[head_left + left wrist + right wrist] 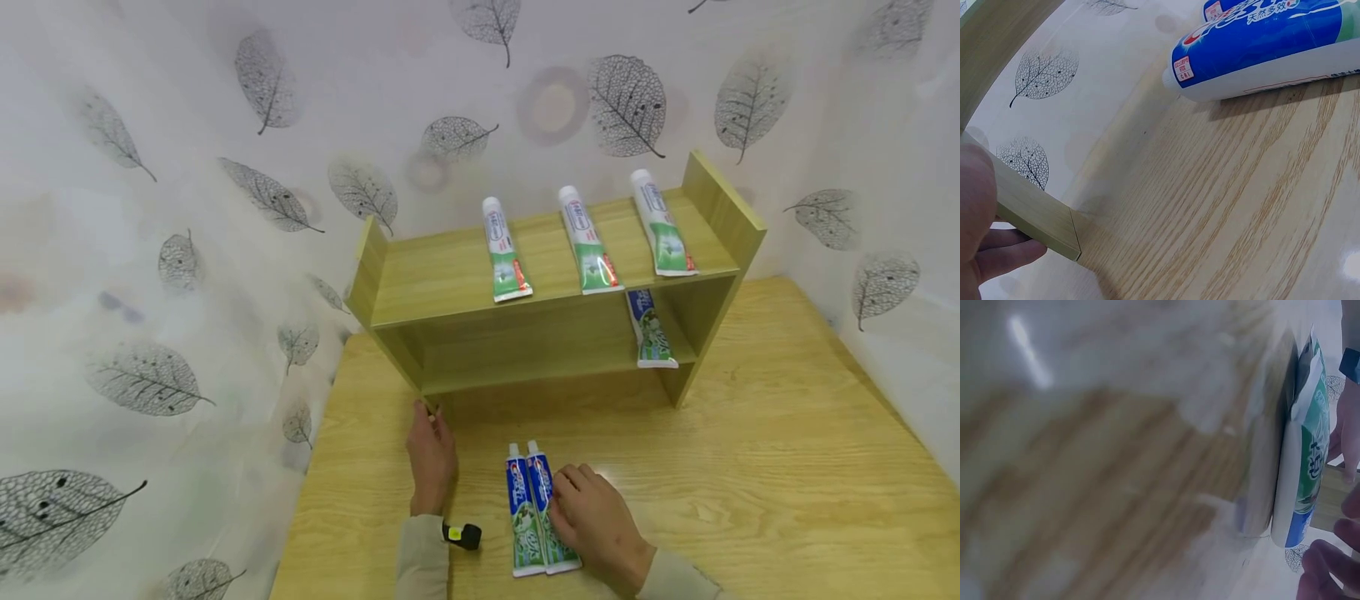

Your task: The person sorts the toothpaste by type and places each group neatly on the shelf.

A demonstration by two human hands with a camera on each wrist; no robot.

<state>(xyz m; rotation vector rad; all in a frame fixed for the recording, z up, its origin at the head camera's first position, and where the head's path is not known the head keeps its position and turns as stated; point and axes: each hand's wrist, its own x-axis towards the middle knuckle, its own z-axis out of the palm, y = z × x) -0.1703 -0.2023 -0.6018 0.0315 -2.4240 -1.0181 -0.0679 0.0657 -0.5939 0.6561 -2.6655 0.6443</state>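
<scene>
My left hand (432, 457) grips the foot of the left side panel (1038, 219) of a small wooden shelf (450, 271). In the left wrist view, the thumb is on one side of the board and fingers show on the other. Two blue-and-green toothpaste tubes lie side by side on the table: a left tube (524, 517) and a right tube (553, 521), caps toward the shelf. Beside the right tube is my right hand (596, 525), fingers loosely bent at its edge. The right wrist view shows these fingers (1329, 565) near the tube (1310, 456); contact is unclear.
Three white-and-green tubes lie on the upper board: one left (506, 250), one middle (590, 242), one right (663, 225). Another blue-and-green tube (651, 329) lies at the lower board's right end. The wooden table (787, 450) meets leaf-patterned walls (555, 50).
</scene>
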